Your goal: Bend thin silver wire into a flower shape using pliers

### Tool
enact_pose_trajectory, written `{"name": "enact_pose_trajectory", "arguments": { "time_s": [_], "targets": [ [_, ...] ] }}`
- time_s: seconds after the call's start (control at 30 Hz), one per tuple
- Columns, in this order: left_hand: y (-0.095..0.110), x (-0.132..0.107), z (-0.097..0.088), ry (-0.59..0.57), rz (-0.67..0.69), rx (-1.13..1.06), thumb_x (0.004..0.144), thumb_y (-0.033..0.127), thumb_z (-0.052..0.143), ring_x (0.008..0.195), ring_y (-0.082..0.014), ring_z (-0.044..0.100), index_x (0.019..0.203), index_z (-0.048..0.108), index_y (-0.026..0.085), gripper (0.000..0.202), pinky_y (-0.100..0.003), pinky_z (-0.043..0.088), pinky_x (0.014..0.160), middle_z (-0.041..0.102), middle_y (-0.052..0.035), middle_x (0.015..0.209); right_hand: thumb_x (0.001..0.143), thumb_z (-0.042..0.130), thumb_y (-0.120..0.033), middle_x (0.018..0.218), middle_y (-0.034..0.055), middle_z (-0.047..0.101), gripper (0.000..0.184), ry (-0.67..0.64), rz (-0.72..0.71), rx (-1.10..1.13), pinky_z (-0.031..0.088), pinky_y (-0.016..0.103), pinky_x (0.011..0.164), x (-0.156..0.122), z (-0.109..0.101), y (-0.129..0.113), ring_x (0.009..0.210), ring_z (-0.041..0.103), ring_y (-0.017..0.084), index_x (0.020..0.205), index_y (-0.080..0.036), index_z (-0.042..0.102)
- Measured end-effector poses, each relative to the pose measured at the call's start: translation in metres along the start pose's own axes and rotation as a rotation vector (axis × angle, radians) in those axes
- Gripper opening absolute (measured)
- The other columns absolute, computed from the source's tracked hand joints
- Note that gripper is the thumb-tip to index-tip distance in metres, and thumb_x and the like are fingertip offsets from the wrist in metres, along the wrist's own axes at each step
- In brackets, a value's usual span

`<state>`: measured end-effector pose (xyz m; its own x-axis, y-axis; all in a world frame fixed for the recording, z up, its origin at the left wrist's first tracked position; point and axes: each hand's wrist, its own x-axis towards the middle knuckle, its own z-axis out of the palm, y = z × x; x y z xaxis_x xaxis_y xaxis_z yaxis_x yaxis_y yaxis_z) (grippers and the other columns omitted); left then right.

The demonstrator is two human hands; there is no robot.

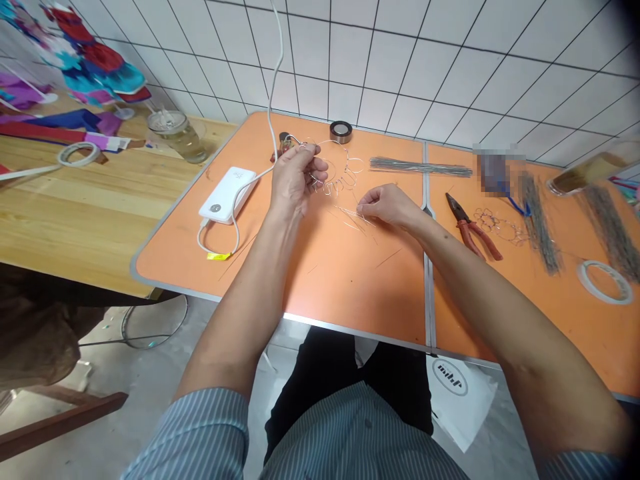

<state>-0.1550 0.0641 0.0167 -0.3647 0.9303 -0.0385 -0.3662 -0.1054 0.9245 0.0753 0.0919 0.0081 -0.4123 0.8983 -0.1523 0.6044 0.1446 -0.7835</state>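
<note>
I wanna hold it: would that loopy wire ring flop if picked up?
The loopy wire ring would probably feel light and might bend if squeezed, since its wire looks thin. It likely isn't floppy: its loops hold their curves beyond the left hand.

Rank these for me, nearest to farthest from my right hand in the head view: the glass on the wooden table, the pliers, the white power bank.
From your right hand:
1. Pliers, to its right on the orange table.
2. White power bank, toward that table's left end.
3. Glass, farther left, on the wooden table.
</note>
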Motion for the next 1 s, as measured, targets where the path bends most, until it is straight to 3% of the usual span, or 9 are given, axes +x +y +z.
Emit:
{"name": "enact_pose_trajectory", "arguments": {
  "time_s": [0.3,0.6,0.77,1.0],
  "targets": [
    [-0.001,-0.007,0.005,-0.045,-0.011,0.001,0.088,0.043,0.084,0.052,-0.0093,0.065,0.087,0.07,0.024,0.024,-0.019,0.045,0.046,0.074,0.0017,0.07,0.082,0.075,-0.016,0.073,0.003,0.073,0.005,0.007,0.025,0.108,0.041,0.029,0.062,-0.027,-0.017,-0.007,0.066,0.056,0.014,0.077,-0.019,0.075],
    [-0.013,-0.037,0.03,-0.375,-0.152,0.084,0.087,0.039,0.085,0.047,-0.0093,0.061,0.084,0.075,0.019,0.023,-0.02,0.041,0.044,0.074,-0.0027,0.069,0.086,0.078,-0.027,0.083,0.0044,0.072,0.006,0.26,0.062,0.188,0.046,0.034,0.067,-0.101,-0.069,0.012,0.068,0.057,0.016,0.087,-0.022,0.074],
    [-0.029,-0.052,0.039,-0.521,-0.25,0.168,0.093,0.043,0.079,0.048,-0.0095,0.062,0.087,0.078,0.018,0.026,-0.02,0.042,0.046,0.076,-0.0047,0.072,0.091,0.077,-0.032,0.082,0.0023,0.067,0.01,0.289,-0.007,0.3,0.046,0.033,0.069,-0.124,-0.065,0.027,0.069,0.056,0.016,0.088,-0.024,0.072],
    [-0.044,-0.07,0.052,-0.584,-0.288,0.282,0.099,0.041,0.075,0.054,-0.0091,0.065,0.092,0.077,0.015,0.027,-0.019,0.047,0.054,0.077,-0.0038,0.075,0.089,0.077,-0.026,0.082,0.0033,0.07,0.006,0.281,-0.023,0.269,0.045,0.033,0.067,-0.124,-0.05,0.036,0.074,0.061,0.019,0.085,-0.023,0.073]
  ]
}}
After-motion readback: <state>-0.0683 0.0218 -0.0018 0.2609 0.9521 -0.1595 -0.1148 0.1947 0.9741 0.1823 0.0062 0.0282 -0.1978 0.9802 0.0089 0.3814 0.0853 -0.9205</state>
